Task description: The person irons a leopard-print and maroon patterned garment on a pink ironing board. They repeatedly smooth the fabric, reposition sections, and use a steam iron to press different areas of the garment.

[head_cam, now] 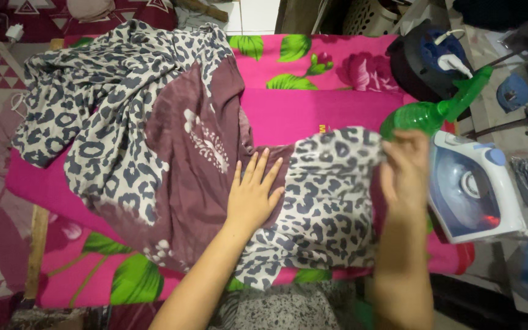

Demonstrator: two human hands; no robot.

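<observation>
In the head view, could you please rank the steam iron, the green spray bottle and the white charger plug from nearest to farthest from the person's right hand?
From the right hand:
1. Green spray bottle, just above it. The steam iron, just right, is too close to call.
2. White charger plug, far top left.

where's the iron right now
In the head view the blue-and-white iron sits at the right end of the pink floral board, just right of the right hand and below the green spray bottle.

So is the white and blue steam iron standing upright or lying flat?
Upright: the white and blue steam iron rests on its heel, soleplate facing the garment.
</observation>
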